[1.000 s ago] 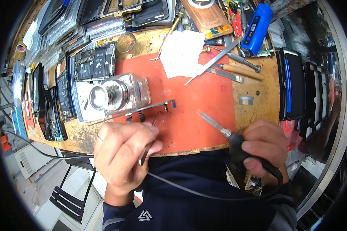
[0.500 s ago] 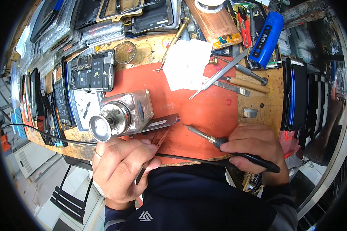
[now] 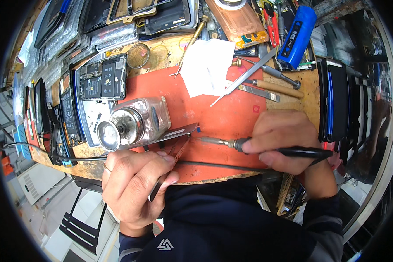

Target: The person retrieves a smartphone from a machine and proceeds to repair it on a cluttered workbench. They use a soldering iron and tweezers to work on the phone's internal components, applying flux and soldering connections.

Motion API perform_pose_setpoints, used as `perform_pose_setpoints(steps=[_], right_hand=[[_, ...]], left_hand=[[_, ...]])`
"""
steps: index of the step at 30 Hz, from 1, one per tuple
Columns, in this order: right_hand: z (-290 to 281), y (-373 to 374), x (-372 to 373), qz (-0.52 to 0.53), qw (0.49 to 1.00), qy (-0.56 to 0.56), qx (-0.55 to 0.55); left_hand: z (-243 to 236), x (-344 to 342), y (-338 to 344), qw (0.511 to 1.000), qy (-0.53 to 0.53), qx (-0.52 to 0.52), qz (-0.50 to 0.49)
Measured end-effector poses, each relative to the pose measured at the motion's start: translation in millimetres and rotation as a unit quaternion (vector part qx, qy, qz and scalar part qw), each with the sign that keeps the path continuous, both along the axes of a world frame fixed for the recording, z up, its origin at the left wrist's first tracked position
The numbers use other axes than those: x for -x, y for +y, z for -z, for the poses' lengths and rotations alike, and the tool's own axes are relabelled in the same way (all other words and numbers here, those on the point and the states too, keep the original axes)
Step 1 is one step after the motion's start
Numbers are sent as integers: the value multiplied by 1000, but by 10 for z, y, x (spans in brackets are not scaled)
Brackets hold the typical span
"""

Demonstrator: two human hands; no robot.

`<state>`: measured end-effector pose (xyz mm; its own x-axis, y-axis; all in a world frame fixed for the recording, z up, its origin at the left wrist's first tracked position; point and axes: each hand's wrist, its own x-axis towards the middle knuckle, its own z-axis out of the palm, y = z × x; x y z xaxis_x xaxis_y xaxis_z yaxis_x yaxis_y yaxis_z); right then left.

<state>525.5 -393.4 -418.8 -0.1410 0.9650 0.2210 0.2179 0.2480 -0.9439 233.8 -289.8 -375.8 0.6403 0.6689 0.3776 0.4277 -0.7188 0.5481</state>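
My left hand (image 3: 135, 185) is closed around a pair of tweezers (image 3: 179, 150), whose tips point up and right. Beside those tips is a thin grey strip-like part (image 3: 175, 132) with a small blue end. It lies against a glass bottle (image 3: 160, 113) with a round metal dispenser top; whether my fingers also touch the strip is hidden. In my right hand (image 3: 288, 137) is a soldering iron (image 3: 226, 143), gripped like a pen. Its tip points left, a short way from the tweezers' tips. A black cable (image 3: 222, 165) runs beneath, between my hands.
An opened phone (image 3: 104, 78) lies on a pale tray at the left. White paper (image 3: 206, 65), a long metal blade (image 3: 244, 81) and screwdrivers cross the far side of the red mat (image 3: 231, 120). A blue device (image 3: 298, 37) sits far right; stacked screens fill the far left.
My right hand has moved up and the soldering iron has turned flatter, its tip now closer to the tweezers. My left hand keeps its grip. The whole view has shifted slightly.
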Motion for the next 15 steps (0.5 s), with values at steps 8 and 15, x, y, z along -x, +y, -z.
perform_pose_setpoints(steps=[8, 15], right_hand=[[35, 178, -80, -50, 998, 0, -25], [-15, 241, -208, -99, 995, -3, 2]], left_hand=[[3, 6, -5, 1000, -3, -6, 1], [0, -4, 0, 1000, 0, -5, -1]])
